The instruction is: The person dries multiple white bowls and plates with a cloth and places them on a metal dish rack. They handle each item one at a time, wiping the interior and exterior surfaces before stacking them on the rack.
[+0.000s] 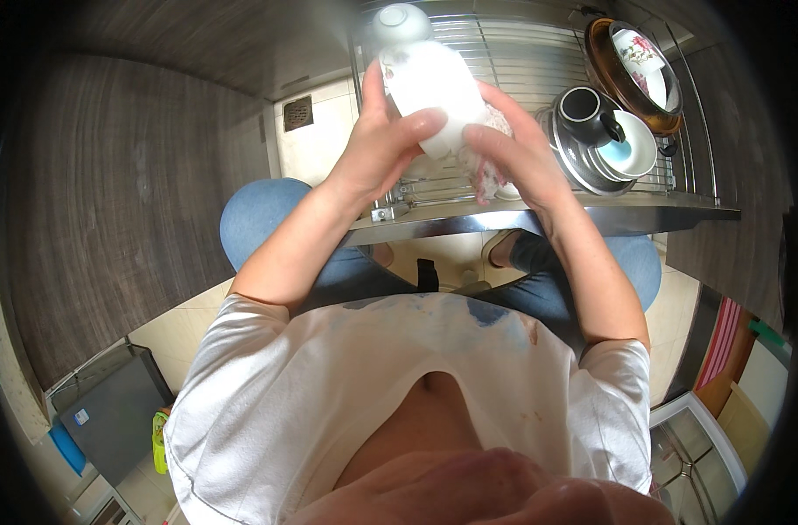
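Between both hands, above a pull-out wire rack (524, 56), is a white bowl (432, 82) with a floral pattern near its edge; glare washes out much of it. My left hand (389, 134) grips its left side, thumb across the surface. My right hand (520, 144) is at its right side with a pinkish-white cloth (484, 161) bunched beneath the palm and against the bowl. Just beyond the bowl, another white bowl (402, 23) rests upside down on the rack.
On the rack's right stand a black mug (581, 108), stacked white bowls (642, 147) on a metal colander, and a brown glass dish (599, 52) holding floral dishes. The drawer's metal front edge (451, 225) runs above my knees. Dark wood-grain cabinet doors (130, 170) flank it.
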Action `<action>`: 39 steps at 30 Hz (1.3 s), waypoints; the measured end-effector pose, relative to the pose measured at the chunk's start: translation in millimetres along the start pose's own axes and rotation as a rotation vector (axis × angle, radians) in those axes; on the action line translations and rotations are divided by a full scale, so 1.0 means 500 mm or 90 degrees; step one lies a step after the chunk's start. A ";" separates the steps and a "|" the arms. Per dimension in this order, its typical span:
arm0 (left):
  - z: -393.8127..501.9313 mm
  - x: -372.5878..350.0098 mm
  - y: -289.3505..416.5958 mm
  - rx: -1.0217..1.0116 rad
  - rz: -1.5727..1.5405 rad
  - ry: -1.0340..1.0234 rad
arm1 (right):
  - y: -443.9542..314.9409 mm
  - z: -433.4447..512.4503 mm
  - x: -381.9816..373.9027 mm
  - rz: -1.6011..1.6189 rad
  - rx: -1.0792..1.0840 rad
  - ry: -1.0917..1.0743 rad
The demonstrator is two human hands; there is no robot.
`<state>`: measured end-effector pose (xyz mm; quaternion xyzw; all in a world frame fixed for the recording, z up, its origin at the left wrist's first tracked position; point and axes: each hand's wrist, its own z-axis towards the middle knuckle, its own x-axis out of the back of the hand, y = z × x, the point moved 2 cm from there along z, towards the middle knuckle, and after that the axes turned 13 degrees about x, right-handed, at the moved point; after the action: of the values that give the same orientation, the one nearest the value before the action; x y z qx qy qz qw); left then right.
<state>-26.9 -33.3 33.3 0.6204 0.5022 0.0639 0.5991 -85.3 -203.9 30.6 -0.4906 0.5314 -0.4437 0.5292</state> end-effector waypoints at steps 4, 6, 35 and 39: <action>0.001 -0.007 -0.007 -0.036 0.026 0.032 | 0.009 0.007 0.003 -0.003 0.046 0.018; 0.001 -0.006 -0.007 -0.026 0.013 0.034 | 0.016 0.009 0.003 -0.014 0.070 0.019; 0.008 -0.009 -0.014 -0.116 0.232 0.078 | 0.031 0.009 0.004 0.100 0.038 0.042; 0.008 -0.010 -0.013 -0.117 0.261 0.092 | 0.031 0.007 0.006 0.078 0.043 0.026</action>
<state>-29.9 -40.8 29.6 0.6462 0.3993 0.2741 0.5898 -82.5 -204.7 14.7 -0.4297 0.5559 -0.4380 0.5608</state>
